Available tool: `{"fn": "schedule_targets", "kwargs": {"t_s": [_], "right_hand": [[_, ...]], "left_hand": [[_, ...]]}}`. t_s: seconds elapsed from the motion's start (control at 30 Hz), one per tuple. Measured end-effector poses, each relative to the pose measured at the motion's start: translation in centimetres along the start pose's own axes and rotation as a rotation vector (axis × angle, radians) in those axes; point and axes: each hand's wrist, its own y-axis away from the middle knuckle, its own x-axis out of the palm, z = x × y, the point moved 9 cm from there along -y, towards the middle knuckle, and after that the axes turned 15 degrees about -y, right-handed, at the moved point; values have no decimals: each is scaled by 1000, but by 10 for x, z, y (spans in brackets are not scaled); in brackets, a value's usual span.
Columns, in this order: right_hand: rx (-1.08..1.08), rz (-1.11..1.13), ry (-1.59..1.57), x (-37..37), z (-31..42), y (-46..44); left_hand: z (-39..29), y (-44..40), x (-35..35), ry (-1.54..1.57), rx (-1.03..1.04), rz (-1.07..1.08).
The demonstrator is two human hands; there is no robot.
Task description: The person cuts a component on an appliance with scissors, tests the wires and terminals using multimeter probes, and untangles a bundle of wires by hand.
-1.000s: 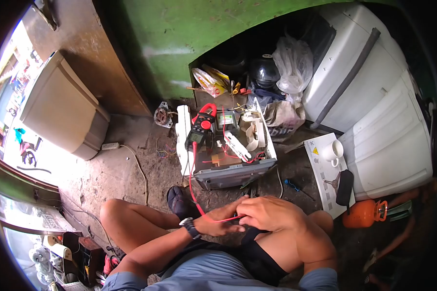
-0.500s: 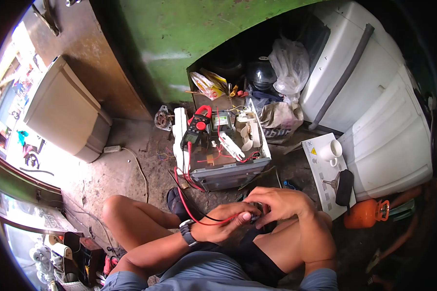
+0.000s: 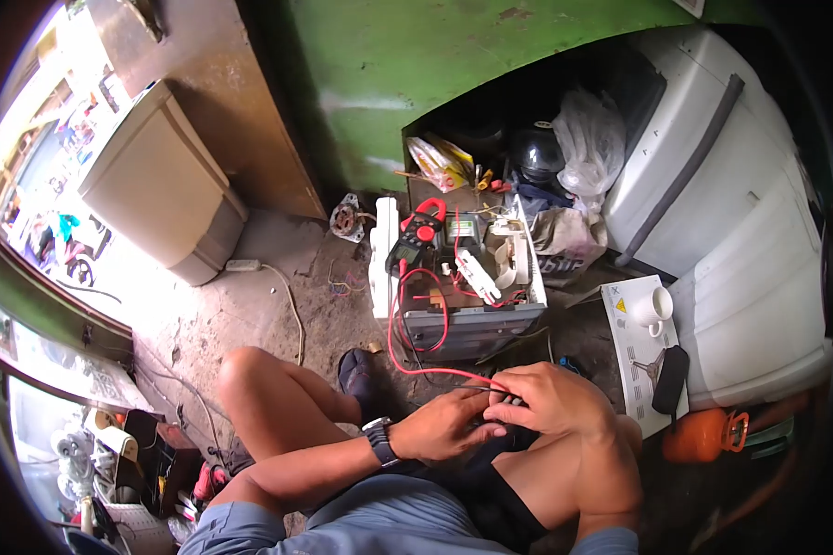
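My right hand (image 3: 555,398) is closed on the ends of the red and black test leads (image 3: 444,372), above my lap. Beside it, my left hand (image 3: 444,424) has its fingers curled close to the right one; what they hold, if anything, is hidden. The red lead runs up to a red and black clamp meter (image 3: 416,237), which lies on the left edge of an opened appliance (image 3: 472,326). Inside the appliance are wires, a white part (image 3: 478,276) and a dark box with a green label (image 3: 463,228).
A white mug (image 3: 656,306) and a black case (image 3: 670,379) rest on a white panel (image 3: 640,370) at the right, near an orange gas canister (image 3: 703,435). A motor part (image 3: 348,219) and a beige cabinet (image 3: 162,180) stand at the left.
The view has shifted, so the scene sits further right. The leads have moved from my left hand to my right, and the red lead now loops in front of the appliance.
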Motion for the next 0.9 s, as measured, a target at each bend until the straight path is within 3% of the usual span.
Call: {"fn": "schedule_targets", "kwargs": {"t_s": [0.1,0.2,0.27,0.33,0.4,0.47,0.53,0.63,0.9], "right_hand": [[-89,-9,97,10,16,-4],[-133,-51,103,12,31,-8],[-217,-84,98,15,39,-9],[-268,-128,80,12,48,-8],[-286,-239,163,-1,53,-5],[-328,-311,215,-14,57,-2],[-482,-587,280,-39,72,13],[-550,-869,394,-55,65,26],[-549,-1028,396,-56,1,12]], "left_hand": [[8,10,11,59,-162,160],[6,17,-9,-39,-137,-31],[-4,20,-27,-341,45,-214],[13,23,-33,-402,-2,-219],[10,14,-57,-548,79,-298],[20,0,-96,-317,-30,-487],[10,-9,-125,-516,134,-702],[42,-19,-133,-346,95,-837],[70,-46,-113,-457,119,-826]]}}
